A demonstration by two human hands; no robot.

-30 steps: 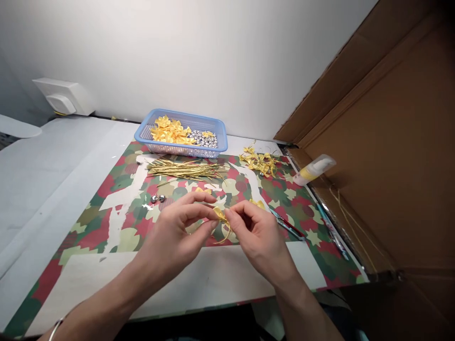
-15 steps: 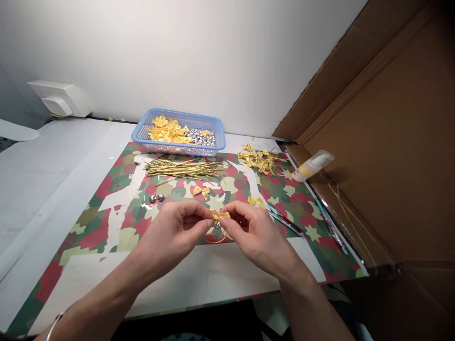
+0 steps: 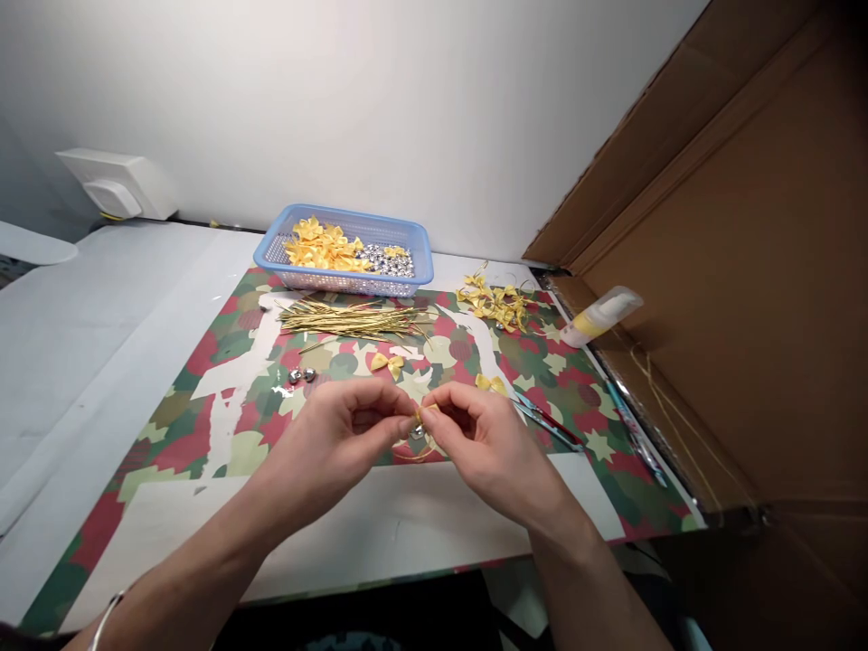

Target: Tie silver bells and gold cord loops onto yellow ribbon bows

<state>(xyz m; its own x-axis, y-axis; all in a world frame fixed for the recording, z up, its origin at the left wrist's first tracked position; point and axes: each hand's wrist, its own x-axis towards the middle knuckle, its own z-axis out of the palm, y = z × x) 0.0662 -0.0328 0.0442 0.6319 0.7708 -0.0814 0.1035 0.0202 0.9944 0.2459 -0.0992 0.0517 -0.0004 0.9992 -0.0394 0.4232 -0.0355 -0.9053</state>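
Note:
My left hand [image 3: 356, 425] and my right hand [image 3: 473, 425] meet at the middle of the table, thumbs and forefingers pinched together. Between their fingertips is a small yellow ribbon bow [image 3: 428, 414], mostly covered by the fingers. A silver bell [image 3: 417, 433] hangs just below it, and a loop of thin gold cord [image 3: 410, 455] curves beneath the bell. Beyond my hands lies a loose yellow bow [image 3: 387, 364]; another bow [image 3: 490, 384] rests past my right hand. Two silver bells [image 3: 302, 375] sit to the left.
A blue basket [image 3: 343, 217] holds yellow bows and silver bells. In front lies a bundle of gold cords [image 3: 353, 320]. Bows with cord [image 3: 498, 303] are piled at the right, near a clear bottle [image 3: 600, 318]. Scissors [image 3: 549, 423] lie by my right hand; a cardboard wall [image 3: 732, 226] stands rightmost.
My fingertips have closed further over the bow, so less of its yellow ribbon shows. The bell and cord loop stay below it. The whole view has shifted slightly.

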